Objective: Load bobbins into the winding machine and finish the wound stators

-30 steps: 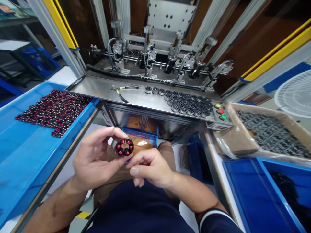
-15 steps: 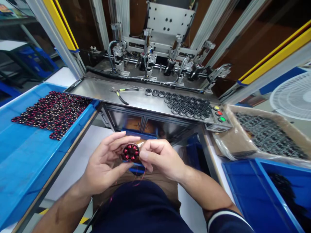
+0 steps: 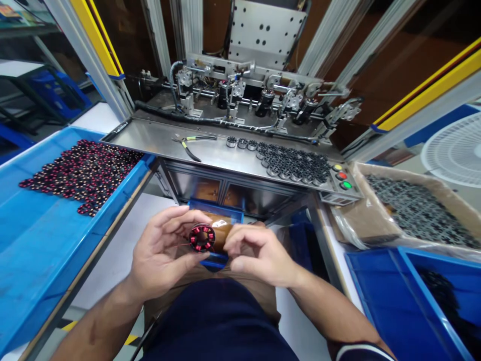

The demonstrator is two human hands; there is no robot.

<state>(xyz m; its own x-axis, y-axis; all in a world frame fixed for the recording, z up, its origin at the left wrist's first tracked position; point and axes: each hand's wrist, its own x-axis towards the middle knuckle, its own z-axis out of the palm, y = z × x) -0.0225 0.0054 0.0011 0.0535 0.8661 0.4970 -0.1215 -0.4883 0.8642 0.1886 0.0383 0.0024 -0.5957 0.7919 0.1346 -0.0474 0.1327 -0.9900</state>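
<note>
My left hand [image 3: 161, 253] is closed around the rim of a small wound motor stator [image 3: 202, 237], black with red wire coils. The stator's round face is turned up toward me, and a thin wire end shows at its left side. My right hand [image 3: 259, 253] hovers just right of the stator, apart from it. Its fingers are curled loosely, with the thumb away from them, and nothing shows between them. Beneath the hands, a blue bin [image 3: 235, 215] stands with a shiny brown surface [image 3: 222, 231] in it bearing a white patch.
A blue tray [image 3: 48, 255] at left holds many wound stators [image 3: 86, 170]. On the metal ledge [image 3: 150, 138] lie cutting pliers [image 3: 191, 142] and rows of unwound stator cores [image 3: 293, 163]. Behind stands a winding machine [image 3: 259, 95]. Buttons [image 3: 342, 176], a lined carton [image 3: 376, 210] and blue bins [image 3: 379, 291] are right.
My right hand has come away from the stator to the right, its fingers loosening. The loose red wires below it no longer show. At the back, the machine's upright arms have swung down sideways.
</note>
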